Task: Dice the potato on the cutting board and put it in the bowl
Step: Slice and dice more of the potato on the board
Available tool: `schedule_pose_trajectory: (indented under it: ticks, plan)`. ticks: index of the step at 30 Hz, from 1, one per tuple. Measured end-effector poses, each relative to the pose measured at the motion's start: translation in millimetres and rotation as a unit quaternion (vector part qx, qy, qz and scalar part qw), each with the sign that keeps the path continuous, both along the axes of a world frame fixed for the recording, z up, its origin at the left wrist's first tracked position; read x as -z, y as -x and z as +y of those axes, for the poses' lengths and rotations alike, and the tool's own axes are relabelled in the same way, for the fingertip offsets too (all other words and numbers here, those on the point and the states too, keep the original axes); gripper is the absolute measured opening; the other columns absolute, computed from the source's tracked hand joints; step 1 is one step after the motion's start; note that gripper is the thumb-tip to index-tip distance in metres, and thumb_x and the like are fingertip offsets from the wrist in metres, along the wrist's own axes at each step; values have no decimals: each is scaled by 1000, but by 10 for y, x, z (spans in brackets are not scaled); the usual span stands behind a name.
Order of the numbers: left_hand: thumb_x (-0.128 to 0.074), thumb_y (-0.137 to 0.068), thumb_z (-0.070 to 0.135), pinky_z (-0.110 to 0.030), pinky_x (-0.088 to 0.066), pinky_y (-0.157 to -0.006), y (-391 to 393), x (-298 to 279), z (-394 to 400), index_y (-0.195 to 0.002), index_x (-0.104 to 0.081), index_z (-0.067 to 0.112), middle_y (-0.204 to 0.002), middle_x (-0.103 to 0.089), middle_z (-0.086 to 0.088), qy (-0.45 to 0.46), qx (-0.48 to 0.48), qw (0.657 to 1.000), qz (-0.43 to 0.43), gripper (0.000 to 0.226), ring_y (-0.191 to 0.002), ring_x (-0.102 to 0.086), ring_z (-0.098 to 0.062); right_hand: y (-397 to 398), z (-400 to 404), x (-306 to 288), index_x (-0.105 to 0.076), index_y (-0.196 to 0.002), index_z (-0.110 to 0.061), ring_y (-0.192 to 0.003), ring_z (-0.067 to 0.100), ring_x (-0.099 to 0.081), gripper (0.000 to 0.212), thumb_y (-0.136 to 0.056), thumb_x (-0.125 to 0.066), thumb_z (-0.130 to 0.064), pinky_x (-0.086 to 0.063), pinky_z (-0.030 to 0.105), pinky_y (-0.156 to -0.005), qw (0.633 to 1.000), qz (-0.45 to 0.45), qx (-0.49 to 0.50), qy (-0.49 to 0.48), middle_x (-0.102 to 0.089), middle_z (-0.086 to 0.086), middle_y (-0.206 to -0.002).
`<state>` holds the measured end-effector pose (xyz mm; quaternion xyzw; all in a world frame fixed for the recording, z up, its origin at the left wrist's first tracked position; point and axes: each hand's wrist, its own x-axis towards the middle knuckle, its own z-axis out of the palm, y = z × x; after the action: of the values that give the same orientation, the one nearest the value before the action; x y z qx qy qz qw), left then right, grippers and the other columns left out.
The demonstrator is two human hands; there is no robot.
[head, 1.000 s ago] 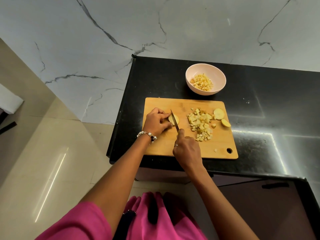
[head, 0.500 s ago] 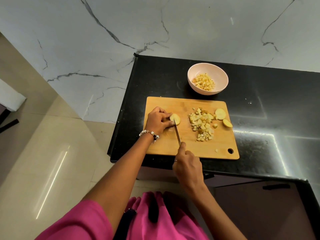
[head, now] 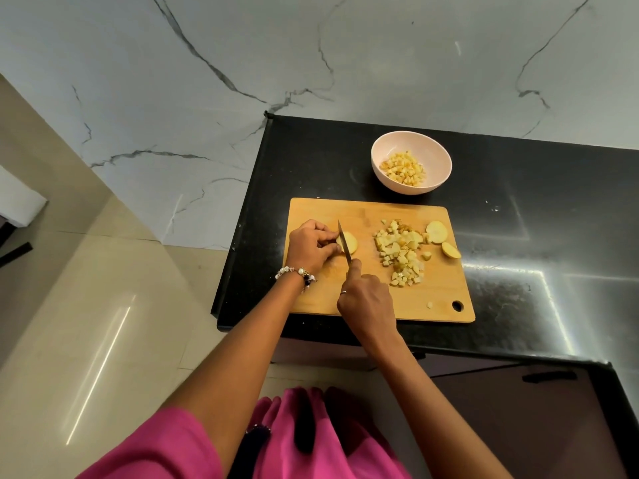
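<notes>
A wooden cutting board (head: 366, 302) lies on the black counter. My left hand (head: 311, 245) pinches a potato slice (head: 350, 243) at the board's left. My right hand (head: 366, 299) grips a knife (head: 344, 243) whose blade crosses the slice's left side. A heap of diced potato (head: 401, 252) sits mid-board, with two uncut potato pieces (head: 436, 231) (head: 450, 250) at its right. A pale pink bowl (head: 439, 157) behind the board holds potato dice (head: 403, 172).
The black counter (head: 536, 219) extends to the right; its left edge runs close beside the board. A marble wall (head: 311, 63) rises behind. One stray potato bit (head: 429, 305) lies near the board's hanging hole (head: 457, 305).
The knife, drawn back toward me half a second ago, has pushed forward again, so the blade now lies across the slice. My left hand stays on the slice.
</notes>
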<state>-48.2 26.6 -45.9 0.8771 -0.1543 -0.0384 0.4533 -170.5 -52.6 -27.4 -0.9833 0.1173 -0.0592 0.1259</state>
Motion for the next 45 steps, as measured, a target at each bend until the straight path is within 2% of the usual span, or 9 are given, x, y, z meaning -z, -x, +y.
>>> schedule_pose_trajectory:
  ticks: [4,10,12,15,24,30,34,40,45]
  plan:
    - [-80,-70,14,-26,-55,-75,-9,-21,-22,-98,-72,6,-96,-65,-3,2,-9,1000,22,29,-86,-63,-14,-122,27,-19,-31,-139,7,-67,38,-59,52,-88,-37,0,-31,34,-52,1000,8,-4,0,-62,23,-81]
    - [-81,-69,16,-10,-49,-66,-14,-34,-32,-97,-72,6,-96,-63,1,5,-22,999,45,31,-82,-59,-9,268,122,55,-58,-114,14,-30,26,-43,52,-64,-46,2,-17,23,-37,997,31,-6,67,-54,13,-50]
    - [-81,-69,16,-4,-42,-63,-3,-48,-36,-100,-72,6,-96,-61,2,-2,-22,999,45,33,-83,-57,-7,364,101,-38,-48,-127,12,-42,31,-52,55,-73,-42,4,-23,27,-41,997,61,-5,46,-60,16,-62]
    - [-80,-69,14,-9,-46,-70,7,-62,-33,-103,-71,7,-100,-62,0,-10,-16,999,50,36,-88,-58,-10,373,-32,-194,-31,-141,-1,-72,35,-59,50,-92,-37,-9,-30,33,-54,997,53,-1,-57,-65,17,-86]
    - [-78,-73,30,-31,-49,-86,144,-251,-289,-134,-48,13,-112,-56,-6,-134,-69,987,61,69,-100,-55,-21,283,-388,-299,-51,-128,1,-73,40,-60,38,-94,-44,-11,-37,34,-56,984,-74,87,-135,-66,22,-82]
    - [-73,-77,36,-30,-43,-78,290,-307,-592,-113,-54,7,-117,-48,-12,-209,-121,969,51,50,-103,-50,-25,291,-441,-246,-51,-129,1,-69,37,-61,37,-95,-44,-13,-32,31,-55,976,-98,113,-155,-68,20,-80]
    - [-72,-80,27,-30,-42,-86,186,-295,-529,-117,-58,8,-119,-50,-12,-228,-65,971,26,44,-110,-48,-26,301,-465,-178,-48,-133,-1,-74,37,-61,41,-96,-42,-16,-35,35,-56,980,-77,100,-157,-67,20,-82]
    - [-79,-72,18,-25,-45,-92,-58,-319,-248,-138,-43,18,-118,-59,1,-221,109,969,9,75,-103,-53,-14,280,-414,-118,-42,-137,-2,-76,38,-60,42,-98,-38,-18,-35,35,-58,990,-45,50,-126,-68,19,-84]
    - [-79,-72,22,-23,-46,-87,-56,-272,-174,-137,-45,18,-115,-58,1,-190,116,975,-2,73,-95,-49,-10,136,-352,-50,-42,-137,0,-68,36,-60,44,-96,-39,-15,-31,34,-53,997,-25,20,-66,-66,18,-80]
